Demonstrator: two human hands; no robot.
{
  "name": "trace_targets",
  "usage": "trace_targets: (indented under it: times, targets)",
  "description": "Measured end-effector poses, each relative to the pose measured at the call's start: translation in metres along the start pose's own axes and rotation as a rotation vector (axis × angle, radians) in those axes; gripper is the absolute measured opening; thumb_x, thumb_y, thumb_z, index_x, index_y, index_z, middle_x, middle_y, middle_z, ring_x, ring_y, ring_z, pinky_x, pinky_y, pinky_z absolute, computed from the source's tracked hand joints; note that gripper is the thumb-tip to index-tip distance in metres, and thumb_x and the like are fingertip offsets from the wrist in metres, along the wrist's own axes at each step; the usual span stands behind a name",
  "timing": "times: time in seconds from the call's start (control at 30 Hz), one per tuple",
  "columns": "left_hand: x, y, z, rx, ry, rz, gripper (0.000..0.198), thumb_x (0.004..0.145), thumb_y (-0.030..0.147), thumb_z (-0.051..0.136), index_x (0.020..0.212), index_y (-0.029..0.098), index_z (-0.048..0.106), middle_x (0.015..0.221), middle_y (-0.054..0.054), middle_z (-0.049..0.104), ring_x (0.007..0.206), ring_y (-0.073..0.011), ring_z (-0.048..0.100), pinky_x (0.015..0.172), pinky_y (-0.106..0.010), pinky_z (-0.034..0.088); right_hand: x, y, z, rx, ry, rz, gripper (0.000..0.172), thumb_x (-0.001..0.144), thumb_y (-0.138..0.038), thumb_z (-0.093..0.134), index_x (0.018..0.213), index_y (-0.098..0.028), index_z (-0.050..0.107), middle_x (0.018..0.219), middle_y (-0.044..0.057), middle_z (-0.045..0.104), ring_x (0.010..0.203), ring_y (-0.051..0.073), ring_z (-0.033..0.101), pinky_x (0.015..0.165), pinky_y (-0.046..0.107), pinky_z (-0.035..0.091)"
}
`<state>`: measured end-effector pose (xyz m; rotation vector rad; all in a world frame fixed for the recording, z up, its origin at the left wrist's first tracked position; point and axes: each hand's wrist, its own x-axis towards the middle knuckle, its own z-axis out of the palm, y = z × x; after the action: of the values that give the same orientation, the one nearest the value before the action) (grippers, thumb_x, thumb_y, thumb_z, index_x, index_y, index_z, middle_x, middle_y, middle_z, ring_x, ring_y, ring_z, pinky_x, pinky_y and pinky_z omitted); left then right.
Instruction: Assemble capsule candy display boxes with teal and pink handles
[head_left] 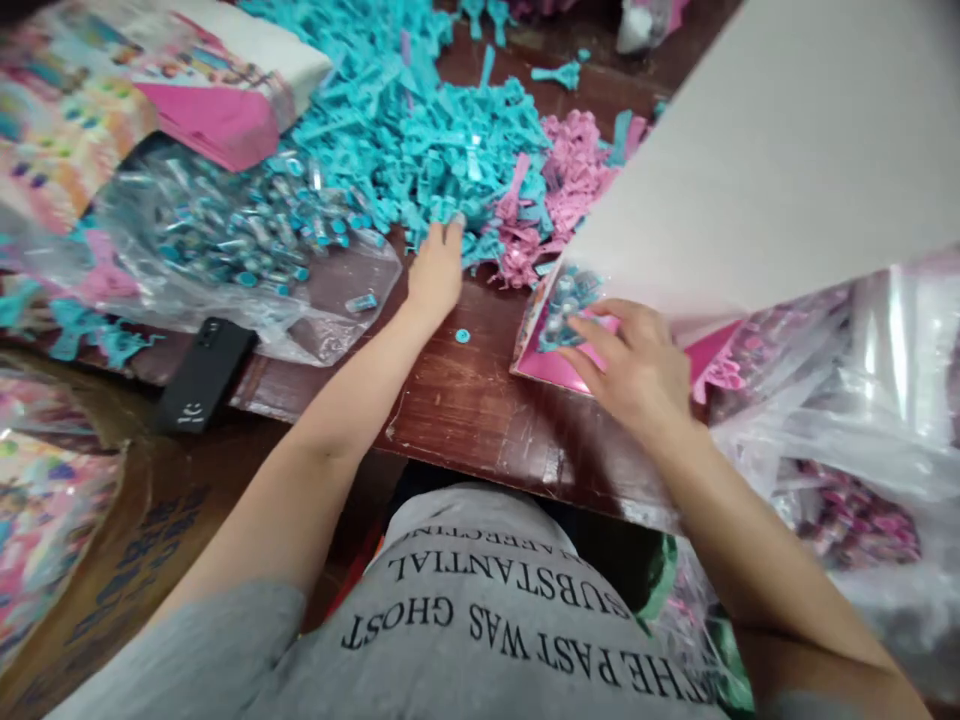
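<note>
My left hand (436, 268) reaches into the near edge of a big heap of turquoise pieces (420, 130) on the dark wooden table (465, 400); its fingers are partly buried in the heap, so I cannot see whether they hold one. My right hand (637, 365) rests with spread fingers on a small clear packet of turquoise and silver bits (566, 300), which lies on a pink card (547, 365). A smaller heap of pink pieces (562, 180) lies between the two hands. One loose turquoise disc (462, 335) sits on the table by my left wrist.
A clear bag of small blue-capped tubes (225, 235) lies at left, with a black phone (202, 373) beside it. A large pale board (757, 160) slants at right above clear bags of pink items (855, 500). Printed colourful packs (67, 130) and a cardboard box (142, 560) lie left.
</note>
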<state>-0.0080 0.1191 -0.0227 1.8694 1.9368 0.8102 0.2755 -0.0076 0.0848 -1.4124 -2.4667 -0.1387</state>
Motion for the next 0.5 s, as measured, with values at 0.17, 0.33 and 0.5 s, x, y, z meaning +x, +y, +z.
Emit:
trace_targets:
  times: [0.17, 0.33, 0.5]
  targets:
    - [-0.067, -0.005, -0.013, 0.210, -0.075, 0.054, 0.034, 0.107, 0.014, 0.044, 0.127, 0.019, 0.071, 0.125, -0.017, 0.069, 0.125, -0.0366, 0.061, 0.103, -0.053, 0.051, 0.033, -0.046, -0.002, 0.279, 0.145, -0.103, 0.031, 0.105, -0.038, 0.060, 0.131, -0.030, 0.074, 0.130, 0.013, 0.070, 0.115, 0.033, 0.065, 0.097, 0.052, 0.058]
    - [-0.125, -0.015, -0.025, 0.276, -0.085, 0.031, 0.028, 0.104, 0.018, 0.054, 0.123, 0.014, 0.073, 0.120, -0.018, 0.075, 0.125, -0.0380, 0.063, 0.111, -0.057, 0.047, 0.120, -0.135, 0.066, 0.396, -0.191, -0.316, 0.040, 0.111, -0.033, 0.045, 0.141, -0.020, 0.070, 0.140, 0.014, 0.067, 0.127, 0.030, 0.057, 0.109, 0.047, 0.051]
    - [-0.154, -0.021, -0.039, 0.368, -0.072, 0.020, 0.030, 0.098, 0.020, 0.062, 0.121, 0.007, 0.076, 0.119, -0.024, 0.075, 0.120, -0.0415, 0.068, 0.106, -0.057, 0.054, 0.198, -0.199, 0.127, 0.374, -0.505, -0.357, 0.035, 0.103, -0.013, 0.048, 0.122, -0.013, 0.077, 0.130, 0.018, 0.073, 0.133, 0.036, 0.056, 0.104, 0.048, 0.052]
